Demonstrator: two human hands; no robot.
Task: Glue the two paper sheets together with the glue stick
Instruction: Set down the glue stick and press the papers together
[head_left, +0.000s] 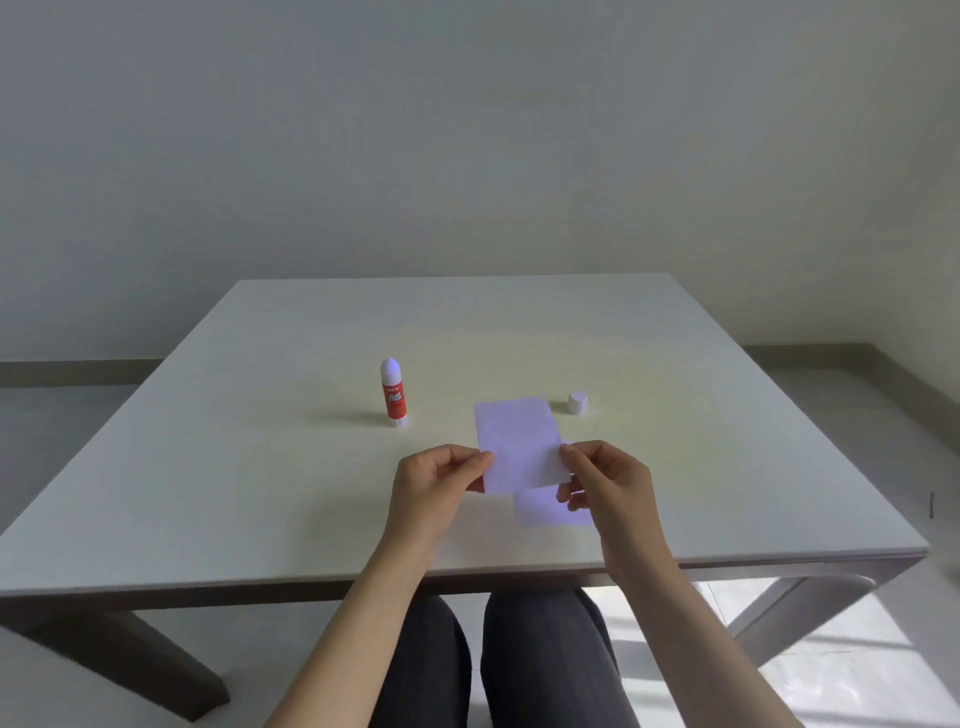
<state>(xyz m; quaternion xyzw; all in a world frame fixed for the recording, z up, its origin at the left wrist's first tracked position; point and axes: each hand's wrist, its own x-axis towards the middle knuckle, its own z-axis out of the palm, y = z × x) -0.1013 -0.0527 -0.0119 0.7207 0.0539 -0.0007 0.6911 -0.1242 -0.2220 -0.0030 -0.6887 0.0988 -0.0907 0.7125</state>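
Note:
A small white paper sheet (519, 441) is held just above the table, pinched at its left edge by my left hand (436, 483) and at its right edge by my right hand (605, 480). A second white sheet (545, 509) lies flat on the table below it, partly hidden by the held sheet and my right hand. The red and white glue stick (393, 393) stands upright to the left, uncapped, with its white glue tip showing. Its white cap (577, 402) sits on the table to the right of the sheets.
The pale square table (260, 467) has its near edge just in front of my forearms. My legs show under it. A plain wall stands behind the table's far edge.

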